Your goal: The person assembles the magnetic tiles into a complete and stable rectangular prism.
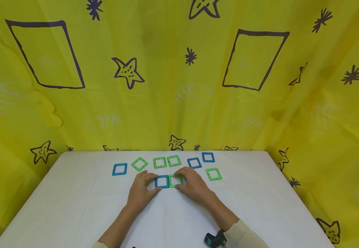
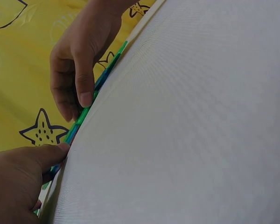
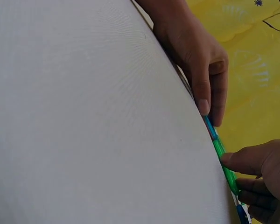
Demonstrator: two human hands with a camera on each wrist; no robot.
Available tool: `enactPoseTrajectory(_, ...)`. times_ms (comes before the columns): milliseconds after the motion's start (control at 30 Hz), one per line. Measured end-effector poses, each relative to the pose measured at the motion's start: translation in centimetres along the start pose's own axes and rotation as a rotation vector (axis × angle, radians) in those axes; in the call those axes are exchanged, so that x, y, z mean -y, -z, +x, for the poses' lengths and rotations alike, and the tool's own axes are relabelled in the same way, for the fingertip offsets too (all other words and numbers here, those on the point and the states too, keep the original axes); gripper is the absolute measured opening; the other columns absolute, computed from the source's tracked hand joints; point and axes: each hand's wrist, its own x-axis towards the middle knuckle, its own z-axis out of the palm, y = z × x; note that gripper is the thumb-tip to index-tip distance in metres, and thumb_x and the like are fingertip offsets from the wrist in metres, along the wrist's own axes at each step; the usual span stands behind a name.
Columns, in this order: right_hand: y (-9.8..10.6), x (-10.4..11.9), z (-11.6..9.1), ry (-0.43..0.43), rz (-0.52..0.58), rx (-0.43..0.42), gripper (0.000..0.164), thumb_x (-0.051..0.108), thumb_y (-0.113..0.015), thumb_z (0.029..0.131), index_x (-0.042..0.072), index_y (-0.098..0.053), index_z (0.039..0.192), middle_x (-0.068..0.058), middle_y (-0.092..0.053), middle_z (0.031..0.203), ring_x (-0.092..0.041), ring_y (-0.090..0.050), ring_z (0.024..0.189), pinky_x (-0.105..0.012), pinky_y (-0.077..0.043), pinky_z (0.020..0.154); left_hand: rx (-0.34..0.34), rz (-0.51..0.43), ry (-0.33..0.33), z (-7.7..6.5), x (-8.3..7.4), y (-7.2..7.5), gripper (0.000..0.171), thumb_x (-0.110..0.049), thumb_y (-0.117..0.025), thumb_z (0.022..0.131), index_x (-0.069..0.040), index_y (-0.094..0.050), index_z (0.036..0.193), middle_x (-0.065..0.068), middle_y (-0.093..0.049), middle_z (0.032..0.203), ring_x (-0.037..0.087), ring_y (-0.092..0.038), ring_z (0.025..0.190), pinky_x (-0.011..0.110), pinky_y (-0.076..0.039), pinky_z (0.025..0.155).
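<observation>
Nearest, a dark device point(image 1: 215, 239) is sitting by the right sleeve point(image 1: 244, 236). Beyond it, the left hand point(image 1: 139, 189) is pinching the blue frame point(image 1: 162, 176) between thumb and fingers, while the right hand point(image 1: 194, 184) is gripping the green frame point(image 1: 169, 181) in the same manner. Both are lying side by side on the white table point(image 1: 89, 206), inner edges touching. For aligning them well, I judge, the hands should be pushing gently inward, flat and level, and the fingertips should be staying away from the seam. Farther, a loose green frame point(image 1: 215, 179) is lying on the right, an outer blue frame point(image 1: 119, 174) and a tilted green frame point(image 1: 143, 167) on the left, and two green frames point(image 1: 166, 162) and two blue frames point(image 1: 193, 158) between and behind. These are narrowing the far side, so wider moves should be going toward the person. Behind the table's far edge, a yellow curtain point(image 1: 164, 93) is hanging
</observation>
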Motion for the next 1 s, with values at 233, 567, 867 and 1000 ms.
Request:
enactPoseTrajectory(233,0.8,-0.4,-0.2,-0.001,0.031,0.017,0.042,0.023,-0.084,0.091,0.013,-0.071,0.13,-0.001,-0.066,0.129,-0.024,-0.058,0.128,-0.045,-0.046,0.111,0.042,-0.011,-0.005,0.0,0.1,-0.1,0.044,-0.015,-0.091,0.084,-0.013,-0.076,0.125,0.006,-0.071,0.131,0.038,-0.044,0.145,0.056,-0.039,0.116)
enactPoseTrajectory(567,1.5,-1.4,-0.3,-0.015,0.025,0.037,0.046,0.023,-0.085,0.09,0.013,-0.07,0.132,-0.001,-0.067,0.131,-0.025,-0.058,0.128,-0.047,-0.046,0.11,0.111,0.012,-0.007,-0.1,0.0,-0.2,0.05,-0.02,-0.088,0.086,-0.017,-0.073,0.133,0.006,-0.064,0.142,0.037,-0.041,0.148,0.059,-0.039,0.115)
enactPoseTrajectory(867,1.8,-1.8,-0.3,-0.025,0.028,0.046,0.046,0.022,-0.085,0.09,0.014,-0.07,0.132,0.0,-0.067,0.13,-0.024,-0.058,0.127,-0.045,-0.046,0.111,0.108,0.006,0.01,-0.1,0.2,-0.3,0.052,-0.022,-0.089,0.085,-0.017,-0.072,0.134,0.006,-0.063,0.143,0.036,-0.04,0.149,0.058,-0.039,0.116)
enactPoseTrajectory(1000,2.0,-1.9,-0.3,-0.01,0.036,0.045,0.045,0.022,-0.085,0.09,0.013,-0.07,0.132,0.0,-0.067,0.13,-0.024,-0.058,0.127,-0.045,-0.046,0.11,0.107,0.003,0.007,-0.1,0.2,-0.4,0.052,-0.022,-0.089,0.086,-0.017,-0.072,0.134,0.006,-0.063,0.143,0.036,-0.04,0.149,0.058,-0.039,0.115)
